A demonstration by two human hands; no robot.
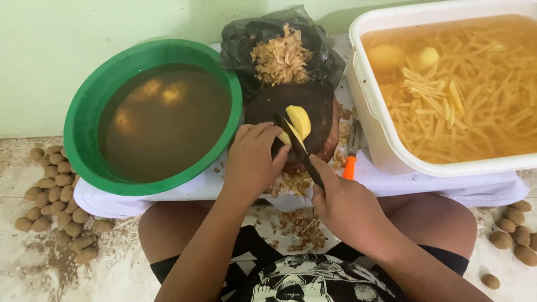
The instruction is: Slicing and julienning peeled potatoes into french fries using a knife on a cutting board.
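Potato (299,120) lay peeled on the round dark board (319,103) between both basins, the left hand (251,159) clamped over it for steadiness while the right hand (347,204) gripped the knife (296,146) slicing it.

Place: home food-prep spot on the floor
Signs: green basin (78,140) of murky water, white tub (369,106) of cut potato strips, round wooden chopping board (321,112), peel bag (324,61)
Floor: unpeeled potatoes (56,184) heaped at the left edge
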